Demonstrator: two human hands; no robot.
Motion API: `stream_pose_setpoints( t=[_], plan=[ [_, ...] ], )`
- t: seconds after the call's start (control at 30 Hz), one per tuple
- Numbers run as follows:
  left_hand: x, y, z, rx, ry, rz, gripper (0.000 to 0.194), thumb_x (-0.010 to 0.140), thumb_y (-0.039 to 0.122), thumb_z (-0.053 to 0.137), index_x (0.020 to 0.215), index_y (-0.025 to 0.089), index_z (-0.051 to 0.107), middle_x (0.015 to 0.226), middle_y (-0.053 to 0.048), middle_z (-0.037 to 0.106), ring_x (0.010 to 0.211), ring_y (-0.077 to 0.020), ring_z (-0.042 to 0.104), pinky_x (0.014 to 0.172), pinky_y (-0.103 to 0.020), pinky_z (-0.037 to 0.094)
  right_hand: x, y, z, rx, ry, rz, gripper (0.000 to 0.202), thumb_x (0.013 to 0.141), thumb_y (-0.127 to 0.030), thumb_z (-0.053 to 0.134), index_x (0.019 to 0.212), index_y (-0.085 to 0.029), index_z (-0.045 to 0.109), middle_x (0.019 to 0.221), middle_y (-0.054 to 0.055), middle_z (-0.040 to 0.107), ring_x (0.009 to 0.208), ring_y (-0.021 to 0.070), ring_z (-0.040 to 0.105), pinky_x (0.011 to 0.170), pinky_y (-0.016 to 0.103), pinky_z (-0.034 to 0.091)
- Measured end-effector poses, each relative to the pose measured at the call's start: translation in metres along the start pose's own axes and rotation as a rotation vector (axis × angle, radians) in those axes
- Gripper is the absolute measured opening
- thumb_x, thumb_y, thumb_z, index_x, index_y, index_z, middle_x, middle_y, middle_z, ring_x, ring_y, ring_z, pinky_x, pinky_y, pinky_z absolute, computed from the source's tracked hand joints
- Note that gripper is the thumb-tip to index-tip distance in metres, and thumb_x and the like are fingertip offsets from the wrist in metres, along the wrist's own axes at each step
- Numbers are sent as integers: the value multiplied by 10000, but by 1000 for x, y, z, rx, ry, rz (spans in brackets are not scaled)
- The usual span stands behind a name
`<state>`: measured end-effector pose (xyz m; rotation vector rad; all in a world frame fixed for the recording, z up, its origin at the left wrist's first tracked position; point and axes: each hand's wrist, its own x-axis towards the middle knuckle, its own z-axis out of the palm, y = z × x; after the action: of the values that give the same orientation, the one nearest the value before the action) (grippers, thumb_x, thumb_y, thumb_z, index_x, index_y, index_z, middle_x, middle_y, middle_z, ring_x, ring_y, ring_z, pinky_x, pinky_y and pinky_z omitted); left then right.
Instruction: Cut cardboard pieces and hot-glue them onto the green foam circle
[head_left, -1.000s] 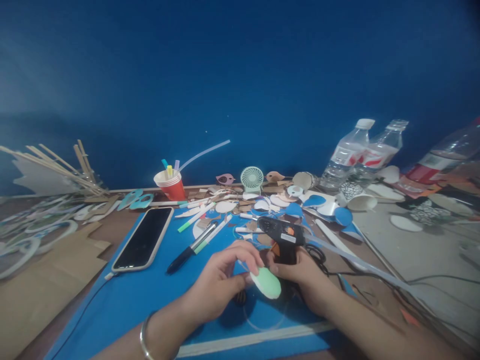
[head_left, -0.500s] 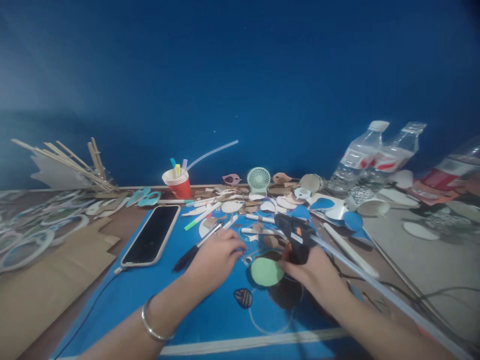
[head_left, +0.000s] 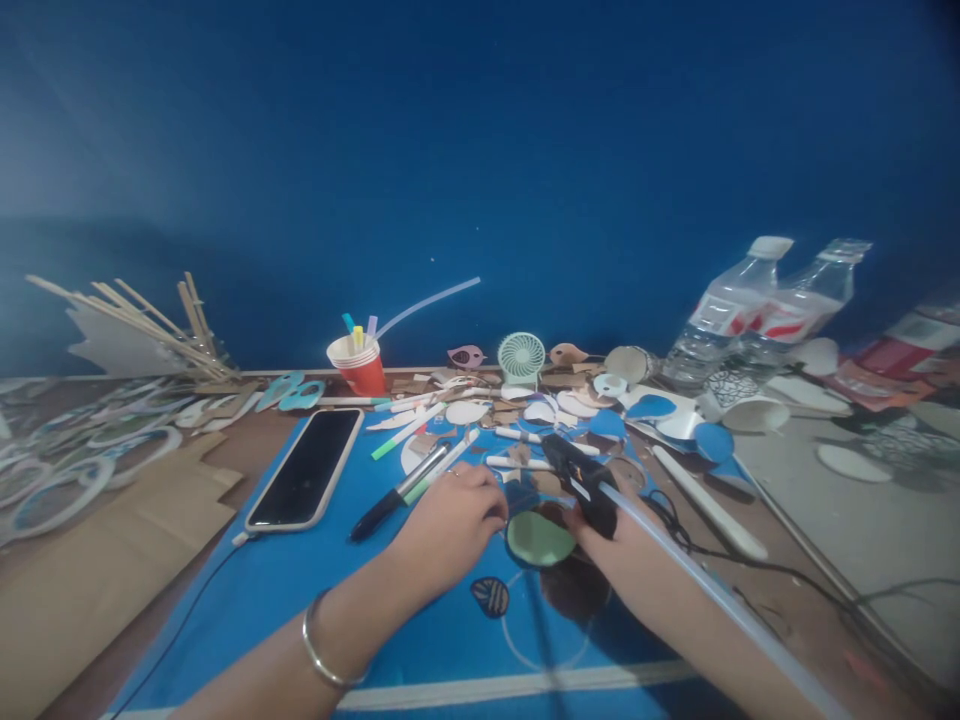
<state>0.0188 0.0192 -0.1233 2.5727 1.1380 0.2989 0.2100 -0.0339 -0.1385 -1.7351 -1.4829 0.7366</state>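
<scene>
My right hand (head_left: 619,535) is wrapped round a black hot glue gun (head_left: 581,480), whose nozzle points away from me. A long translucent glue stick (head_left: 697,575) trails from its back toward the lower right. By my right fingertips is a pale green oval piece (head_left: 538,540), tilted above the blue mat. My left hand (head_left: 461,520) is closed at the upper left of this oval, fingers curled together; what they hold is hidden. Below lies a small dark leaf-shaped piece with stripes (head_left: 490,597), beside a thin pale ring (head_left: 517,650).
A phone (head_left: 306,470) and a dark pen (head_left: 390,505) lie on the mat's left. Behind are paper cutouts (head_left: 465,412), a red paper cup (head_left: 362,372) and a small fan (head_left: 521,360). Plastic bottles (head_left: 731,300) stand at right; brown cardboard (head_left: 135,530) lies left.
The green oval has tilted and looks darker. My left hand has shifted slightly right, toward it. The glue gun has turned, and its glue stick now slopes more steeply.
</scene>
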Motion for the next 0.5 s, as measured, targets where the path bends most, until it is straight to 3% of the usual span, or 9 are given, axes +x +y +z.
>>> stream_pose_setpoints(
  t=[0.2, 0.5],
  plan=[
    [-3, 3, 1, 21, 39, -3, 176, 764, 145, 475, 772, 201, 641, 838, -16, 582, 828, -186, 515, 739, -318, 410, -2, -3, -1, -45, -25, 55, 212, 682, -235, 525, 884, -233, 458, 664, -14, 626, 607, 195, 607, 533, 257, 426],
    [-4, 4, 4, 18, 103, -25, 146, 759, 199, 516, 794, 197, 658, 821, -25, 583, 818, -193, 524, 728, -324, 421, 0, 0, -2, 2, -57, -61, 286, 621, -123, 499, 877, -241, 446, 696, -24, 627, 608, 167, 600, 560, 231, 421]
  ],
)
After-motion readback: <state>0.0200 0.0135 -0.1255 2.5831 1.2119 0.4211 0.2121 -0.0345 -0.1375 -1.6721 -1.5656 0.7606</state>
